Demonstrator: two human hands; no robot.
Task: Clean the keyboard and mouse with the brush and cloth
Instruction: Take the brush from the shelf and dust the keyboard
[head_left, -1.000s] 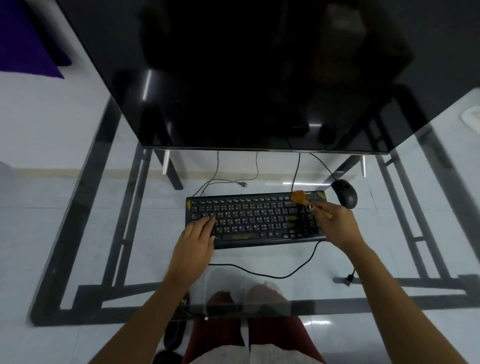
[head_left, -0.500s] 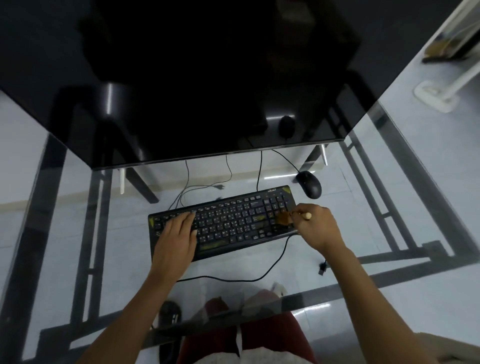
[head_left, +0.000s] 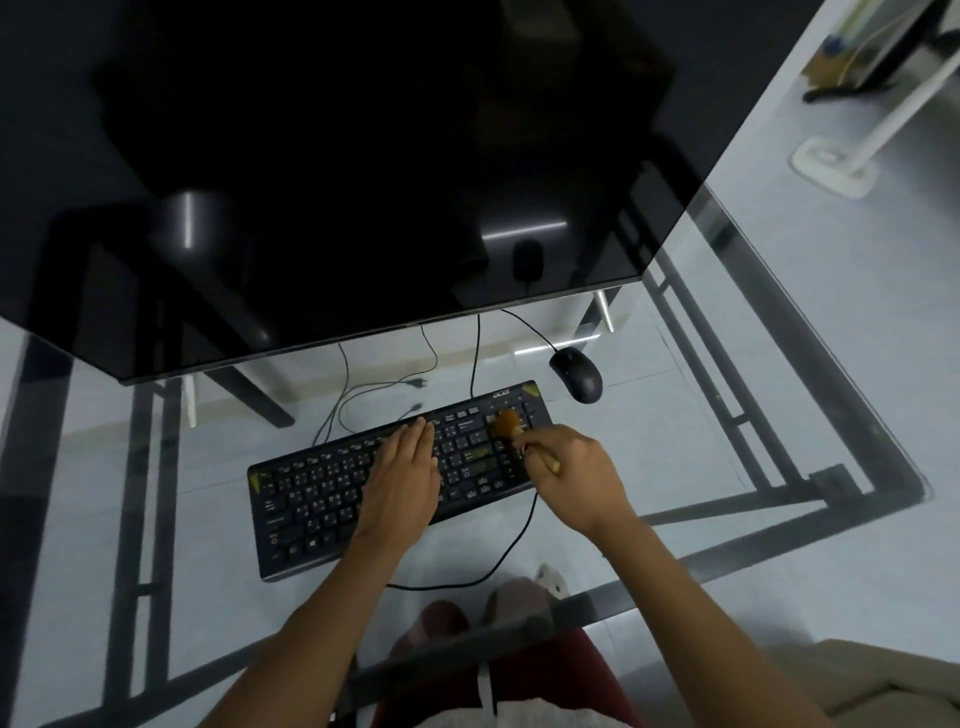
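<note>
Grip: right hand (head_left: 574, 475) curled round the handle of the brush (head_left: 511, 427), wooden handle end projecting from the near side of the fist, bristle head pointing far-left from the knuckles. Holding firmly, by the look of it; exact finger placement not legible.

Brush head: resting on or just above the far-right corner of the keyboard (head_left: 332, 493), in the block of keys near the right end. Contact with the keys cannot be confirmed.

Left hand (head_left: 402, 480): flat, fingers straight and together, palm down on the middle of the keyboard, pressing it in place. Holds nothing.

Keyboard: black, wired, on the glass desk (head_left: 727, 467). Long axis runs from near-left to far-right, skewed to the desk edge. The unswept length lies left of the brush, under and beyond the left hand.

Mouse (head_left: 576, 374): black, wired, on the glass just beyond the far-right corner of the keyboard, apart from it. Nearer the right hand than the left.

Cloth: not seen.

Monitor (head_left: 337, 182): large dark panel over the far half of the view.

Judgement: sweeping along the long axis towards near-left would meet the left hand; that hand would likely need to shift.
</note>
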